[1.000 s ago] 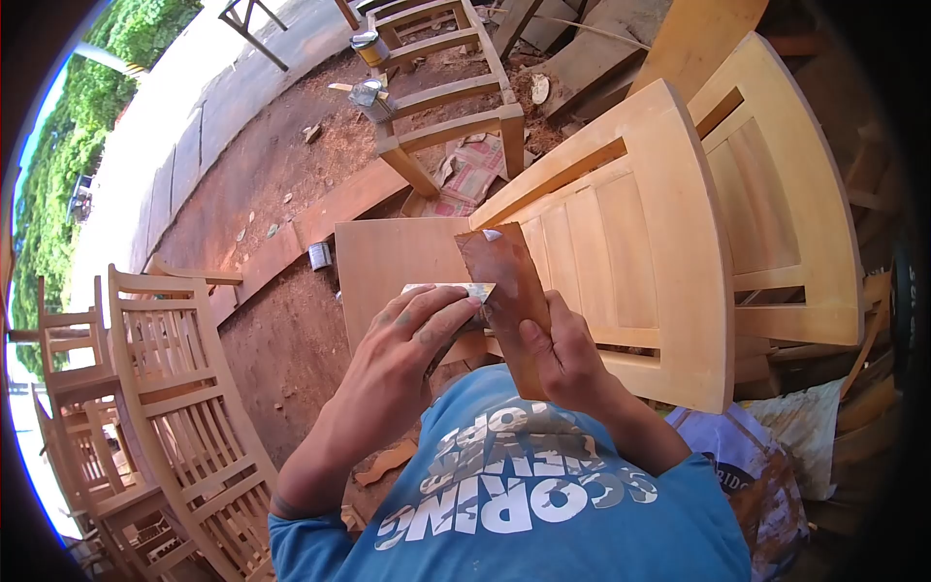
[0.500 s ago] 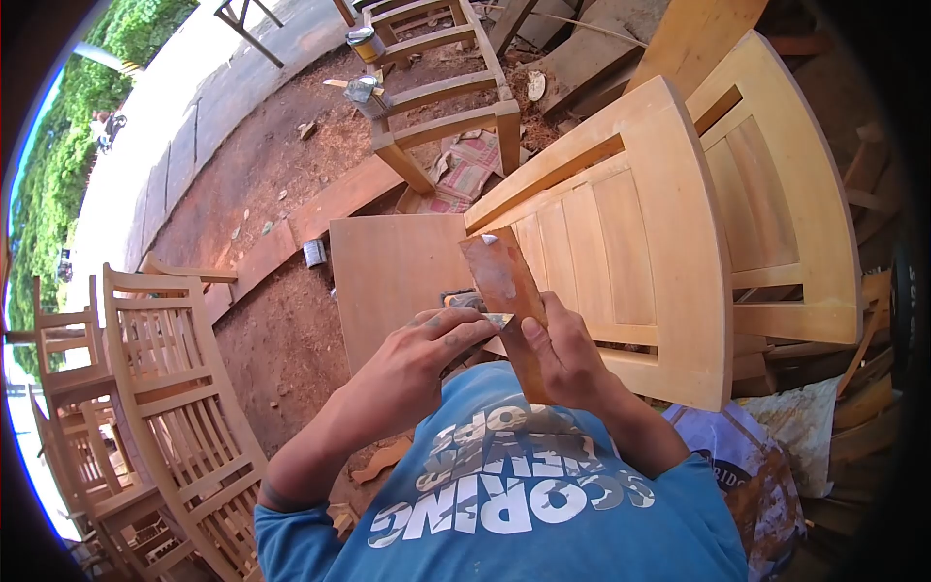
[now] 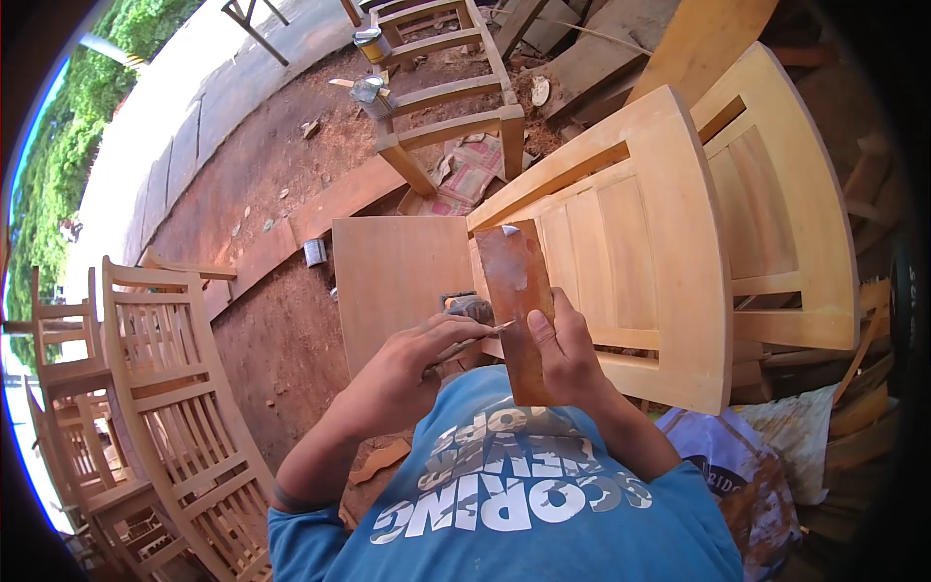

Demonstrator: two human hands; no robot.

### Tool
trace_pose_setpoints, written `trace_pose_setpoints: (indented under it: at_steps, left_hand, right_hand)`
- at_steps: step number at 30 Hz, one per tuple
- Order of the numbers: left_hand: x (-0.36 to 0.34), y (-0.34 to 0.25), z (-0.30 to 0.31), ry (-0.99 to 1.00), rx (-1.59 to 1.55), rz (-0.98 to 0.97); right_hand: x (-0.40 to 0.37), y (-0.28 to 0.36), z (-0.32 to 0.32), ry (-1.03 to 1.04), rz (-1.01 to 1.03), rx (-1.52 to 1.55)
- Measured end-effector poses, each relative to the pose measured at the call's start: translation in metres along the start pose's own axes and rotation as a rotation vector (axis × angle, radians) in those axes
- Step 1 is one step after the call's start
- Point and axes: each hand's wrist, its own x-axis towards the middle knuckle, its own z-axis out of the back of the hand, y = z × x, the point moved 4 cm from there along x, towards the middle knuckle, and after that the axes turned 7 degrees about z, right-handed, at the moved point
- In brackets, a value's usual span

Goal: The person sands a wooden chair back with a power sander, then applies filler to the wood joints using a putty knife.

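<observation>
Plainly, the right hand (image 3: 564,351) wraps the lower half of a brown slat (image 3: 512,276), thumb pressed on its face, holding it upright before the chest and over the chair (image 3: 640,242). The left hand (image 3: 402,373) pinches a thin blade (image 3: 482,337) whose tip meets the slat's left edge. The slat looks stiff and light, its smeared face perhaps tacky, so the edges low down seem the safest hold. At eleven o'clock two tins (image 3: 369,91) sit on a frame (image 3: 451,92), with a small can (image 3: 316,253) at ten; their contents don't show.
</observation>
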Motion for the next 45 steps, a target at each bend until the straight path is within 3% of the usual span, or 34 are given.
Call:
trace_pose_setpoints:
  at_steps: [6, 8, 12, 16, 20, 25, 45]
  left_hand:
    - [-0.01, 0.0, 0.001, -0.288, -0.187, -0.131]
    - [-0.009, -0.006, -0.009, -0.392, -0.128, -0.262]
    - [0.002, 0.023, -0.051, -0.669, 0.341, -0.553]
    - [0.001, 0.05, -0.046, -0.496, 0.578, -0.26]
    - [-0.015, 0.016, -0.027, -0.435, 0.395, -0.243]
    - [-0.014, -0.023, -0.021, -0.34, 0.6, -0.194]
    - [-0.012, -0.031, -0.023, -0.342, 0.646, -0.184]
  right_hand:
    - [0.006, -0.008, 0.002, -0.024, -0.036, 0.594]
    - [0.006, -0.002, -0.006, -0.002, -0.091, 0.751]
    - [0.005, -0.001, -0.012, 0.023, -0.174, 0.909]
    - [0.001, -0.007, 0.002, -0.019, -0.103, 0.85]
    - [-0.001, 0.002, 0.01, -0.141, 0.058, 0.512]
    - [-0.007, 0.007, 0.007, -0.145, 0.197, 0.148]
    - [-0.011, 0.005, 0.009, -0.224, 0.185, 0.111]
